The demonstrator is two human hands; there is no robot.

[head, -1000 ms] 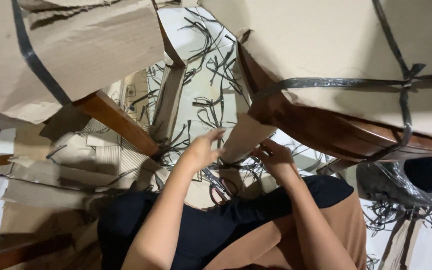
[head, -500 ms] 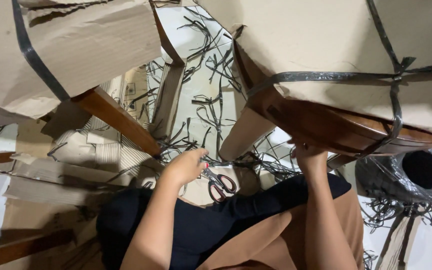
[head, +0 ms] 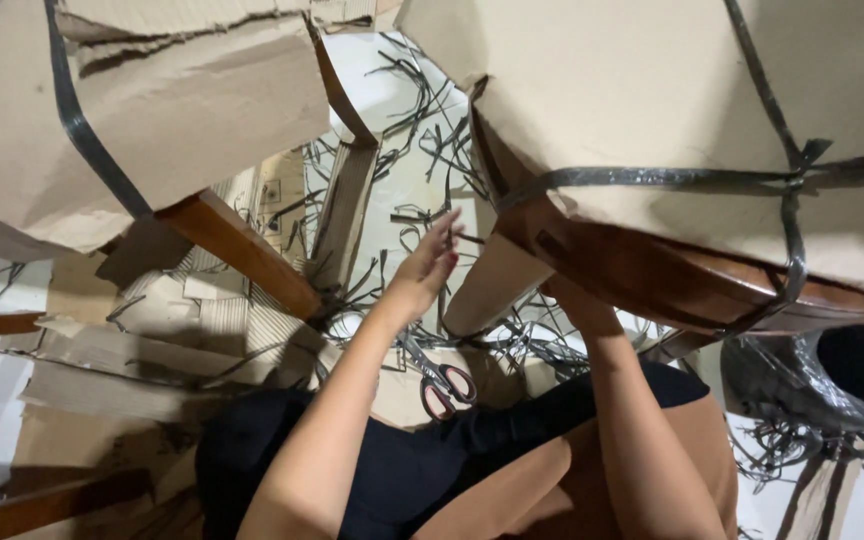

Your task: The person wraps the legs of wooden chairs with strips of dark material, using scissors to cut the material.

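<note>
From the head camera, the left hand [head: 430, 262] is raised with fingers spread loosely, holding nothing, close to the cardboard-wrapped leg [head: 492, 285] of a wooden chair [head: 652, 270]. The right hand is hidden behind that leg and the chair's dark wood rim, so its grip cannot be told; only the forearm shows. The chair is wrapped in cardboard [head: 632, 90] bound with black straps [head: 652, 178]. Red-handled scissors [head: 442, 382] lie on the floor below the left wrist, among cut strap pieces [head: 422, 170]
</note>
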